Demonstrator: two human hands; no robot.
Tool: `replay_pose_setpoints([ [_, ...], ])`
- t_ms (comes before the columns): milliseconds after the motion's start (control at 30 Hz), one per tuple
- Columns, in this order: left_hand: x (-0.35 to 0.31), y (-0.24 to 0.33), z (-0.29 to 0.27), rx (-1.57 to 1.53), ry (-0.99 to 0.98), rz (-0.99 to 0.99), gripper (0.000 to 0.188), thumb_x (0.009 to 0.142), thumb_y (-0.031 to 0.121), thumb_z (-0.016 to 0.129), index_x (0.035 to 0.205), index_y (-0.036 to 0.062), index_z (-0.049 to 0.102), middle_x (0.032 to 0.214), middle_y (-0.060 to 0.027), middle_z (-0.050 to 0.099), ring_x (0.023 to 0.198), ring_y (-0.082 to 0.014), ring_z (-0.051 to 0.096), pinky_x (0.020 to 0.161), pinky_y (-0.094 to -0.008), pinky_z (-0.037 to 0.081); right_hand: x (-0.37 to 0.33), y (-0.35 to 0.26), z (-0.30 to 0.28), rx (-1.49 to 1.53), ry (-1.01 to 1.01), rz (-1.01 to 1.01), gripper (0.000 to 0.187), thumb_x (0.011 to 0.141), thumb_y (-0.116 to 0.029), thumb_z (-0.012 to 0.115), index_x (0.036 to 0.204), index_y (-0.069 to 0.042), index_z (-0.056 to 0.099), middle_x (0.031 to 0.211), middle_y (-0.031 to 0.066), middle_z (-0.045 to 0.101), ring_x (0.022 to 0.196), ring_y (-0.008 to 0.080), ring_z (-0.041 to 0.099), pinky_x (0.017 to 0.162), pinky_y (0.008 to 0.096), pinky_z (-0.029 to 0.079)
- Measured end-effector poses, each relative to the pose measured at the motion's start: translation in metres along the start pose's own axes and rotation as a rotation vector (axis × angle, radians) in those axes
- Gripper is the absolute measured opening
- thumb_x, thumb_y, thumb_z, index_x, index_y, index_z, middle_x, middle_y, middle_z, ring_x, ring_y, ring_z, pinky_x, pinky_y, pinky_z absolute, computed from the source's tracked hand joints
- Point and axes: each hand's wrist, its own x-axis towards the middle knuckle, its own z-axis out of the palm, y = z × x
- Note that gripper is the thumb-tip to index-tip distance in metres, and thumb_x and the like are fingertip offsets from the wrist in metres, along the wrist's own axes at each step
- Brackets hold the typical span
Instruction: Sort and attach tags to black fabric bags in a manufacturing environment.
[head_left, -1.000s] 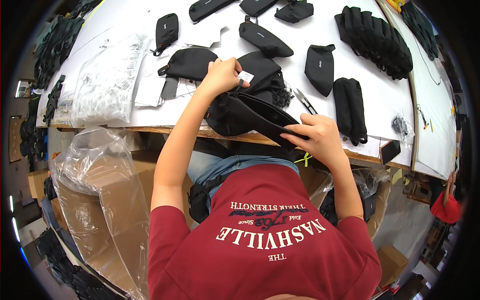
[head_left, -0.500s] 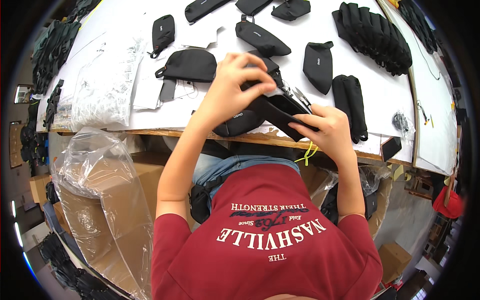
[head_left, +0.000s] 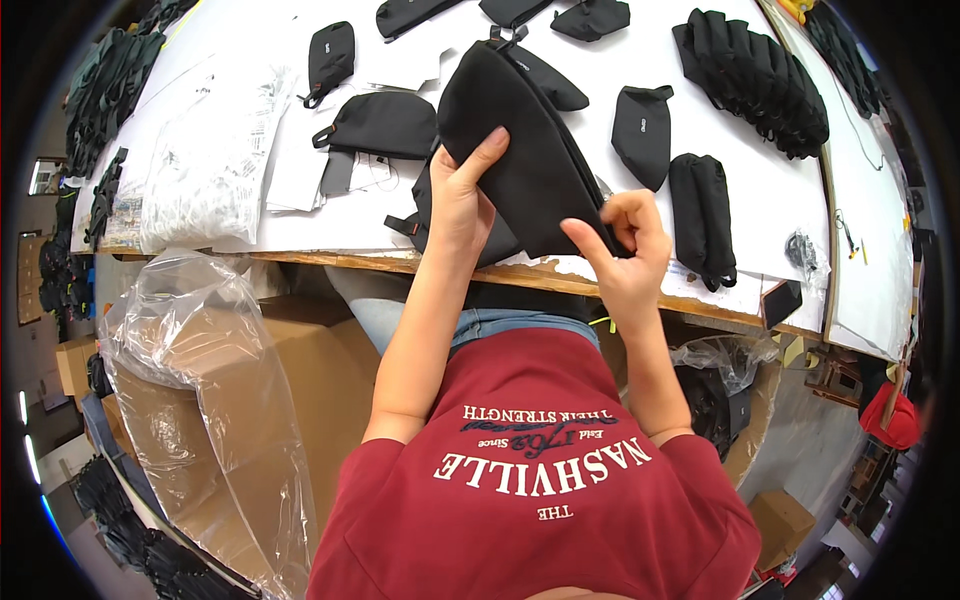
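White-topped table (head_left: 770, 195) stretches beneath the held black pouch (head_left: 525, 160); below that pouch, a maroon shirt (head_left: 540, 400) bears pale and dark lettering. The left hand (head_left: 465, 200) clamps the pouch's left side, the right hand (head_left: 633, 248) pinches its right edge, hands apart. Right of it, another pouch (head_left: 642, 145) shows a small pale printed mark.

The black pouch (head_left: 520, 150), whose mouth gaped low before you, now stands raised with a broad plain panel facing you; its opening seems closed, though the angle makes that uncertain. Your left hand (head_left: 462, 200) has left the mouth for the pouch's left side.
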Motion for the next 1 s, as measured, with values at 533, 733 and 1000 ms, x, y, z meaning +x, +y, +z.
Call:
replay_pose_setpoints([
  [533, -0.043, 0.007, 0.011, 0.136, -0.241, -0.425, 0.035, 0.081, 0.012, 0.071, 0.112, -0.0007, 0.059, 0.098, -0.0077, 0.066, 0.081, -0.013, 0.065, 0.072, -0.0255, 0.054, 0.045, -0.013, -0.044, -0.268, -0.089, -0.344, 0.016, 0.075, -0.001, 0.073, 0.087, -0.005, 0.065, 0.073, 0.0016, 0.06, 0.062, 0.0121, 0.053, 0.053, 0.0251, 0.04],
  [733, -0.041, -0.009, 0.011, -0.065, -0.036, -0.462, 0.025, 0.089, 0.019, 0.065, 0.108, 0.0024, 0.062, 0.089, -0.0045, 0.068, 0.071, -0.0098, 0.066, 0.063, -0.0219, 0.053, 0.037, -0.007, -0.04, -0.281, -0.133, -0.414, 0.015, 0.073, 0.0, 0.073, 0.085, -0.005, 0.066, 0.071, 0.0042, 0.058, 0.061, 0.0166, 0.053, 0.052, 0.0272, 0.04],
  [1000, -0.042, -0.015, -0.017, 0.15, -0.448, -0.571, 0.054, 0.079, 0.014, 0.074, 0.127, 0.0046, 0.051, 0.108, -0.0037, 0.062, 0.099, -0.0124, 0.061, 0.086, -0.0279, 0.05, 0.017, -0.009, -0.038, -0.093, -0.4, -0.137, 0.01, 0.078, -0.003, 0.071, 0.087, -0.002, 0.066, 0.08, 0.0018, 0.065, 0.064, 0.0095, 0.057, 0.053, 0.0218, 0.038],
])
